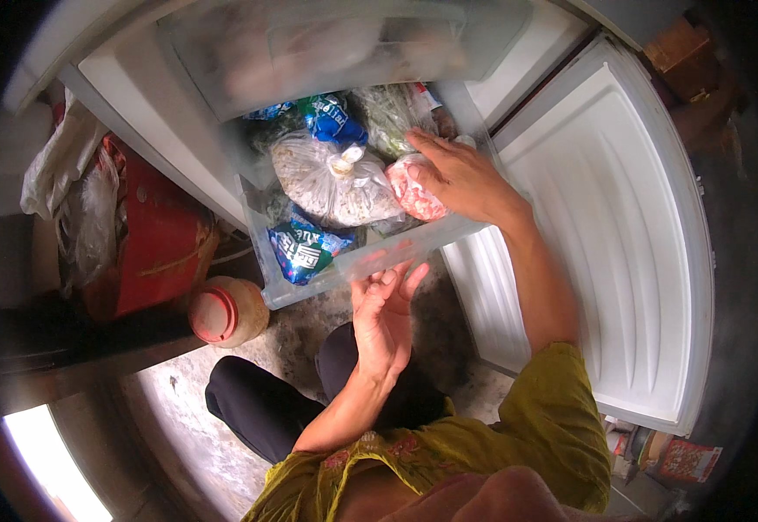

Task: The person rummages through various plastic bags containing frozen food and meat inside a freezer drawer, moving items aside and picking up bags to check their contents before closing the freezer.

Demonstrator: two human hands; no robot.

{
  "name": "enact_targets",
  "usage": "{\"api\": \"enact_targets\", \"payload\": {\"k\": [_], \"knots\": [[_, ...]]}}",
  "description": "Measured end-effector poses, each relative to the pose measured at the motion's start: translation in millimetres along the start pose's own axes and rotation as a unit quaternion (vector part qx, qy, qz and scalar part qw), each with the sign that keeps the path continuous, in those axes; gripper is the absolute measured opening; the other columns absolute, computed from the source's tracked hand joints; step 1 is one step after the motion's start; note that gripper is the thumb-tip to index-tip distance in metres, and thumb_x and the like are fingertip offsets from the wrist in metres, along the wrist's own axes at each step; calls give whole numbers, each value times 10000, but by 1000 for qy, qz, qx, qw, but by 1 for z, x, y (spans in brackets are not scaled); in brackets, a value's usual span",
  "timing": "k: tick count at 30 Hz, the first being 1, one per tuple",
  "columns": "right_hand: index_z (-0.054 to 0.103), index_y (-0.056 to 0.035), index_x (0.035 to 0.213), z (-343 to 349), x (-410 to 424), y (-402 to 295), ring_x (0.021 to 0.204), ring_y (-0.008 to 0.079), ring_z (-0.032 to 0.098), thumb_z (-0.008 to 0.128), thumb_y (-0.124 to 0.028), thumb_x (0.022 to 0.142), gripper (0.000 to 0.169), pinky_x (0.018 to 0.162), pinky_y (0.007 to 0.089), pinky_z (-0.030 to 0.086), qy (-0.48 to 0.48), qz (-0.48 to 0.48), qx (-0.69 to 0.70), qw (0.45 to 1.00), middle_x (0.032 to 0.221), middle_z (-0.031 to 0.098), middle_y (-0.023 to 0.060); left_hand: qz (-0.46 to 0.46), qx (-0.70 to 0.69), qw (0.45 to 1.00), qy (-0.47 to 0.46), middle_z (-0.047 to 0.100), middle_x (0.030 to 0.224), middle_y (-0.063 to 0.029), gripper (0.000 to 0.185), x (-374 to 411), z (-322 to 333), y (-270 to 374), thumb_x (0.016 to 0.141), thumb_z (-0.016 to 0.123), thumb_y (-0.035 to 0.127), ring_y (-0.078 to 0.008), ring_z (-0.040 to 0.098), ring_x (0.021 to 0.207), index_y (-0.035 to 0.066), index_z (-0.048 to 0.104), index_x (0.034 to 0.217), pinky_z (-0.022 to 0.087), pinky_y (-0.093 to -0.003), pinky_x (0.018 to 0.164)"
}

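A pulled-out clear plastic freezer drawer (300,287) holds a knotted plastic bag of pale food (333,186), a bag of pinkish-red food (418,189), blue-green printed packets (304,248) and bagged greens (388,117). My right hand (460,173) rests over the right side of the pinkish-red bag, fingers spread; whether it grips the bag cannot be told. My left hand (385,293) is palm up at the drawer's front edge, its fingertips partly behind the clear front panel, with nothing seen in it.
The freezer door (620,248) stands open at the right. Above is another frosted drawer (353,52). At the left are a red container (157,235) with plastic bags and a jar with a red lid (214,316). Packaged goods (688,459) lie at the lower right.
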State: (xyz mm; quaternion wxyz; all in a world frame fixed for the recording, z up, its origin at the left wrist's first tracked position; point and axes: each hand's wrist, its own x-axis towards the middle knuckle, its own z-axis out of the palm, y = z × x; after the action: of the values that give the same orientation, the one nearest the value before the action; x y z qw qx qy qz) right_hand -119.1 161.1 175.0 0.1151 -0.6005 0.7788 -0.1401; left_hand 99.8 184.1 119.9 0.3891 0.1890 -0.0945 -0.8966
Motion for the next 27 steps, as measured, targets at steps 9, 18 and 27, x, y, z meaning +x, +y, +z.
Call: {"api": "enact_targets", "payload": {"k": [9,18,27], "knots": [[601,-67,1253,-28,-25,3,1107,338,604,544,-152,932,337,968,404,462,180,97,126,971,1247,620,150,5,-2,1000,-10,535,1297,-118,420,1,-3,1,889,621,126,-320,498,1281,74,462,1275,442,-469,1070],[618,-103,1229,-27,-34,16,1087,318,605,485,-84,912,344,951,437,451,170,122,7,978,1285,596,110,8,-4,1000,-19,531,1325,-121,391,2,-4,-2,899,623,135,-321,489,1290,84,492,1264,440,-455,1071],[655,-99,1193,-32,-42,9,1114,277,587,674,-12,790,413,905,372,479,116,62,-14,991,1255,592,93,5,4,1000,-9,540,1241,-116,409,2,-2,0,902,595,120,-326,460,1319,63,448,1279,427,-467,1084]]}}
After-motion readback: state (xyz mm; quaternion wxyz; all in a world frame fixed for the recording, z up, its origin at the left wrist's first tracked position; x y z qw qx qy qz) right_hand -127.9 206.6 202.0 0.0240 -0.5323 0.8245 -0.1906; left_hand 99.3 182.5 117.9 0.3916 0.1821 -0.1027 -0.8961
